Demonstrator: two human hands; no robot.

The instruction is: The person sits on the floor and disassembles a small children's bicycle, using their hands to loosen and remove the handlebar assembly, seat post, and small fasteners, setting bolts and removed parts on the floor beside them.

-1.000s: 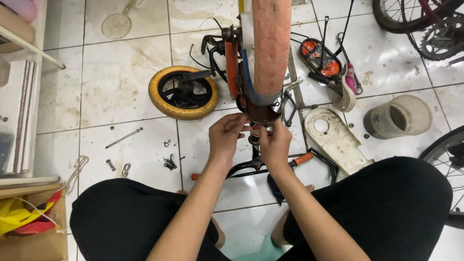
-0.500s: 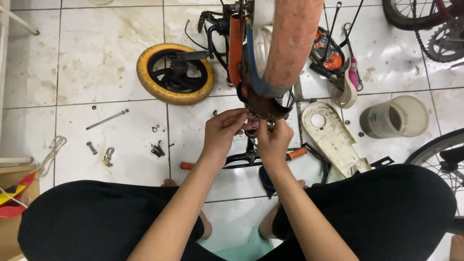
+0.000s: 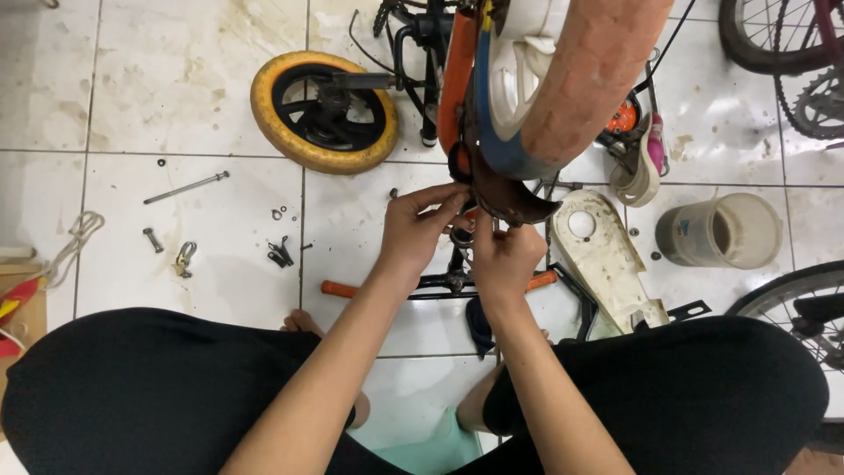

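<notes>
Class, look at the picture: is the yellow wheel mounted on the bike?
No, the yellow wheel lies flat on the tiled floor, apart from the hands.

**What cannot be made out**

Fingertips of both hands, left hand (image 3: pixel 418 230) and right hand (image 3: pixel 501 257), hide the small part they pinch under the orange wheel (image 3: pixel 598 70), whose top is cut off. Bicycle wheels (image 3: pixel 774 35) run off the right edge. Tiny hardware (image 3: pixel 281 253) on the floor is unclear
</notes>
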